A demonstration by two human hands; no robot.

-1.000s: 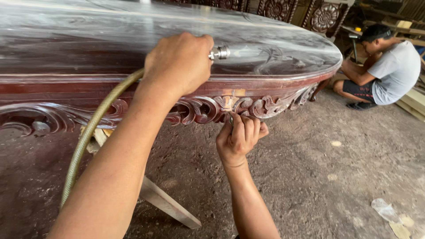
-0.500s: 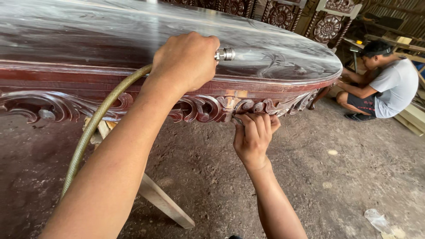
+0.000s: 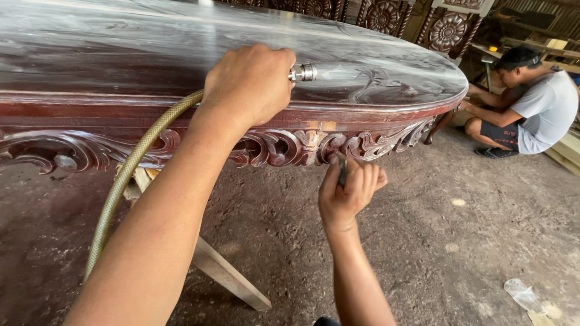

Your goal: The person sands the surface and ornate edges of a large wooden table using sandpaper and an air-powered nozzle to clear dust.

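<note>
Reaching forward from below, near the camera: right hand (image 3: 349, 190) curling beneath the carved apron (image 3: 284, 147), fingers (image 3: 362, 175) pinching closed on a small dark scrap, possibly abrasive paper, too hidden to name. Judging that scrap as thin, light and limp, best being pinched flat between thumb and fingertips so it follows the scrollwork.

Closing higher up over the edge: left hand (image 3: 249, 84) wrapping tight as a fist around a metal nozzle (image 3: 303, 72), only the silver tip poking out toward the right. Trailing back from that fist, a braided greenish hose (image 3: 130, 175) sagging down past the forearm. Judging the hose as springy and somewhat stiff, tugging on the wrist; the nozzle as hard, smooth and light, best being gripped around its body just behind the tip.

Lying beyond the knuckles: glossy dark red tabletop (image 3: 374, 66), oval, looking wet or freshly coated, so likely slick and easily marked. Propping underneath, a pale wooden plank (image 3: 229, 278) on the dirt floor (image 3: 459, 241).

Crouching farther off at the far end: another person (image 3: 531, 102) in a grey shirt, with carved panels (image 3: 447, 27) standing behind.
</note>
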